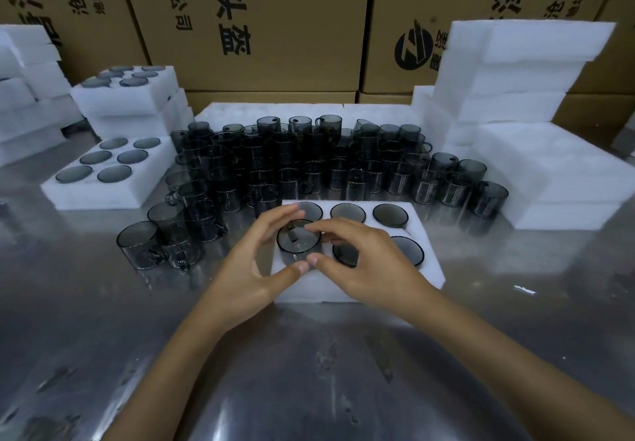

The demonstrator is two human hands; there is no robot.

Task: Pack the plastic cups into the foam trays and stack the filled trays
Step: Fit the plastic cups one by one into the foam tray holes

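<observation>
Right now both hands share one cup point(298, 240): the left hand point(256, 268) curls round its near-left side, the right hand point(366, 262) pinches its rim from the right, thumbs nearly meeting at the near edge, so each grip is narrow and closed on that cup. It sits upside down, handle showing through the base, part way into the near-left pocket of the foam tray point(357, 289) and seemingly proud of the foam. To finish well, I would press evenly with both thumbs and fingertips so it goes down square, not tilted, and turn the handle to wherever the pocket allows. The tray's other five pockets look filled, so this is probably its last. Beyond the tray stands the crowd of loose cups point(309, 162) on the desk point(309, 372); left of the tray lie filled trays point(103, 193), and to its right, stacked foam blocks point(515, 72).
</observation>
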